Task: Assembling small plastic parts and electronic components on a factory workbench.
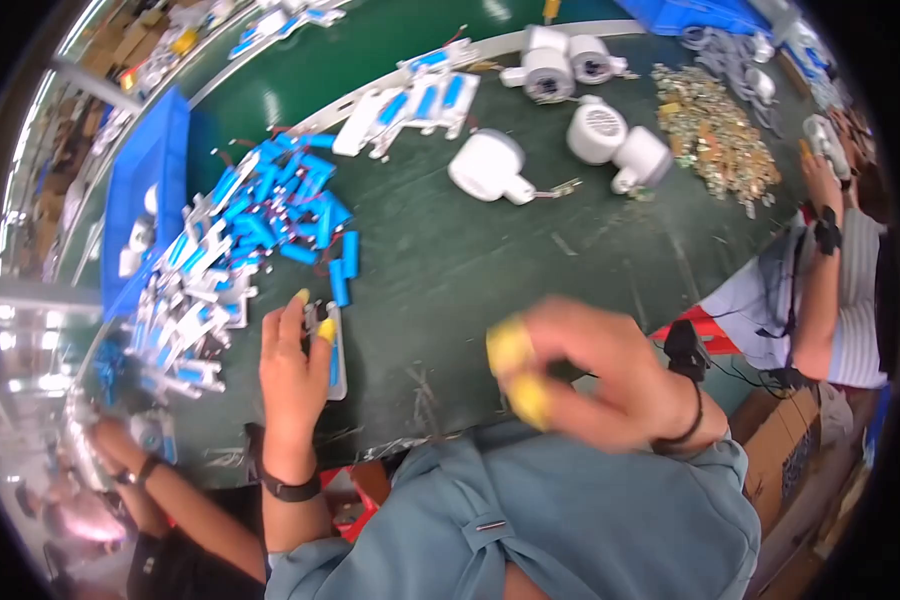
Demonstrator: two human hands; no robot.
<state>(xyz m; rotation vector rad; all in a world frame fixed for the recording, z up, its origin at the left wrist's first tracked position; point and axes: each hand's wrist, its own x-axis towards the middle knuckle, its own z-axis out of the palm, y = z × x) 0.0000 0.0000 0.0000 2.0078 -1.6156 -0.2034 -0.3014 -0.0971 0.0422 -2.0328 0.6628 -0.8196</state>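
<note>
My left hand, with yellow finger covers on the thumb and a finger, is closed on a slim white plastic shell at the table's near edge. A blue cylindrical battery lies in that shell, partly hidden by my thumb. My right hand hovers to the right, blurred by motion. Its yellow-covered thumb and forefinger curl together in a pinch; what sits between them, if anything, cannot be made out. Beyond my left hand lies a heap of blue wrapped batteries with thin wires.
White shells with batteries are piled at left beside a blue bin; more shells lie farther back. Several white round-headed housings and a mound of small circuit boards occupy the far right. Co-workers' arms show at both sides.
</note>
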